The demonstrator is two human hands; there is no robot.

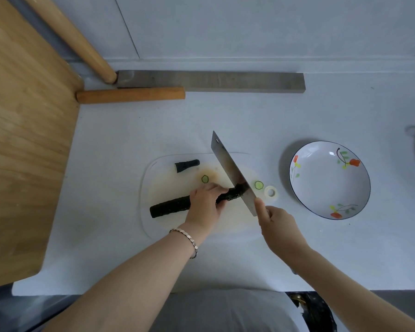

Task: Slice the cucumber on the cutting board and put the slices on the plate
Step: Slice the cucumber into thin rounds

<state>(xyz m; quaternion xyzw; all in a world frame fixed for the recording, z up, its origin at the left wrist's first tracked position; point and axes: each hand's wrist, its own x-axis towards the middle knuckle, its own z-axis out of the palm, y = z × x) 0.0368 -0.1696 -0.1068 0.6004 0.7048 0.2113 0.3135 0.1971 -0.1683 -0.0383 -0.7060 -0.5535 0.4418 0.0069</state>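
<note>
Between both hands (205,202), cucumber (170,207).

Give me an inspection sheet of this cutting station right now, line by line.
Surface: pale counter, translucent cutting board on it.
Job's things: cucumber lying on the board; cleaver at its right end; cut end piece; two slices on the board; plate holds no slices.
Clutter: tape roll beside the board; wooden dowel; grey bar.
Grippers: left hand pins the cucumber; right hand grips the cleaver.
Cables: nothing seen.
Surroundings: wooden panel at left.
</note>
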